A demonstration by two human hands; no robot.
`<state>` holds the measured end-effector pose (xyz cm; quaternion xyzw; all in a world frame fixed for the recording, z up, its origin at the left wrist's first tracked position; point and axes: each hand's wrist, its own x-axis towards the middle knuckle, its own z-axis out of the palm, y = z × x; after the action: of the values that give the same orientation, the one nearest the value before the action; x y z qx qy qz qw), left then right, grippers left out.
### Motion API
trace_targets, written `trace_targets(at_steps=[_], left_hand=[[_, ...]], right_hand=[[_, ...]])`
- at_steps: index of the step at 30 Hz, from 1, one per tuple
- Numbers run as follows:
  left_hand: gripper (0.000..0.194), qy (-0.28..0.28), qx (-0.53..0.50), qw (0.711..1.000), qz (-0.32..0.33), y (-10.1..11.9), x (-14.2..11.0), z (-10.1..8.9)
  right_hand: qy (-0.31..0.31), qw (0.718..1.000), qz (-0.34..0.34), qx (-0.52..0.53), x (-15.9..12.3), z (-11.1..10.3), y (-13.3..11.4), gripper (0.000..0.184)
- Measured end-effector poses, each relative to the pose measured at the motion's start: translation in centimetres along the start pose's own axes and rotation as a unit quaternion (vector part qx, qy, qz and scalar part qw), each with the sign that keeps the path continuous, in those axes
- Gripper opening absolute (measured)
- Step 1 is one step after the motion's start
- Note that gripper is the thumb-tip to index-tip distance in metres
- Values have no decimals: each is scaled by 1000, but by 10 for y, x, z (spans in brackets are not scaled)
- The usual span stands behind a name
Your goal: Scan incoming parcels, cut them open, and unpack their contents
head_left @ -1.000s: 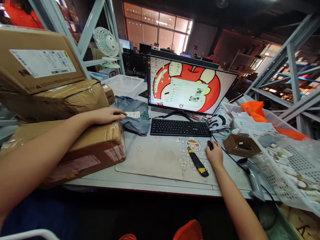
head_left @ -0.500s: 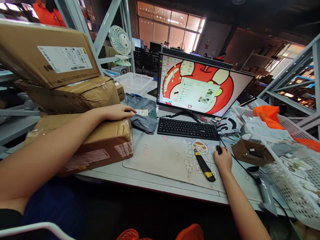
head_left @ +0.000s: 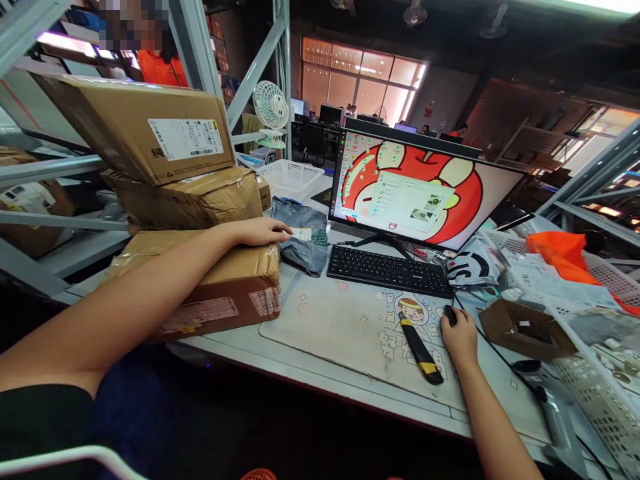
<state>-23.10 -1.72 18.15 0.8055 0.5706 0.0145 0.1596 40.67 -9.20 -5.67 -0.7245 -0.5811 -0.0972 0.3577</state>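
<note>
My left hand [head_left: 257,231] lies flat on a taped cardboard box [head_left: 235,270], its fingers stretched toward a grey plastic mailing bag [head_left: 305,257] with a label. Nothing is held in it. My right hand [head_left: 460,333] is curved over a black computer mouse [head_left: 451,316] on the pale desk mat [head_left: 320,317]. Just left of that hand lies a black and yellow utility knife [head_left: 420,350]. Behind the mat is a black keyboard [head_left: 387,270], and beyond it a monitor [head_left: 420,193] shows a red cartoon picture with a window open on it.
More cardboard boxes [head_left: 185,133] are stacked at the left, against grey metal racking [head_left: 255,73]. A small fan [head_left: 271,107] and a white basket [head_left: 293,179] stand behind. On the right are a small open carton [head_left: 525,333], a handheld scanner [head_left: 557,413] and a perforated white basket [head_left: 595,400].
The view has swung left and up, so everything sits further right and lower. Both hands keep their places, one on the box and one on the mouse.
</note>
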Motion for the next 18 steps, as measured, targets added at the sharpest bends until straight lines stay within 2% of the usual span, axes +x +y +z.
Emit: trace_targets(at_steps=[5, 13, 18], left_hand=[[83, 2, -2, 1000, 0, 3, -2, -1], [70, 10, -9, 1000, 8, 11, -8, -2], [57, 25, -23, 999, 11, 19, -14, -4]], right_hand=[[-7, 1000, 6, 0, 1, 0, -1, 58], [-21, 1000, 10, -17, 3, -3, -2, 73], [-29, 999, 3, -21, -1, -9, -5, 70]])
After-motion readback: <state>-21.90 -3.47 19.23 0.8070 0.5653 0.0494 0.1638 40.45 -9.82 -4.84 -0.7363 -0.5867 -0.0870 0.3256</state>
